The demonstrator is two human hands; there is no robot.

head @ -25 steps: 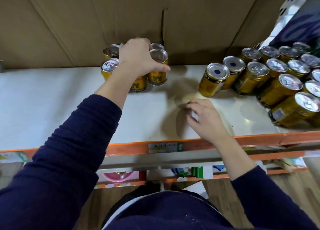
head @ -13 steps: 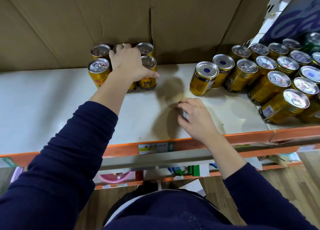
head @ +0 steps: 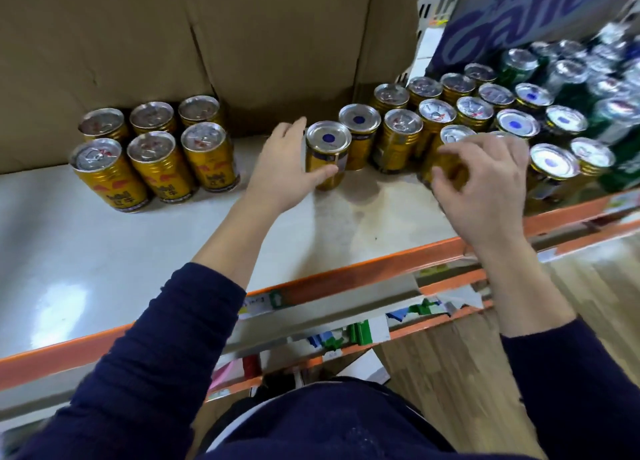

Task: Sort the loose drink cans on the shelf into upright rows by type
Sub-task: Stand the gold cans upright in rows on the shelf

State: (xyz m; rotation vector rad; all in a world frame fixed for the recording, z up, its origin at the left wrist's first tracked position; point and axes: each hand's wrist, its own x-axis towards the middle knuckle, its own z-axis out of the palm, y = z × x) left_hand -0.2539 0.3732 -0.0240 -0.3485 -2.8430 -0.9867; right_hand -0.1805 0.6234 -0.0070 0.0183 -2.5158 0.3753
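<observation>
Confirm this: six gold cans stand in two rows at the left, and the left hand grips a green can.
Wrong colour. In the head view the left hand grips a gold can with a blue-dotted lid, not a green one. The six gold cans do stand in two rows at the left.

Bright light, shelf (head: 59, 300) glares; far-right cans (head: 568, 75) smeared, perhaps by motion.

shelf (head: 104, 258) | six upright gold cans (head: 162, 168) left | mixed cans (head: 481, 109) right
</observation>
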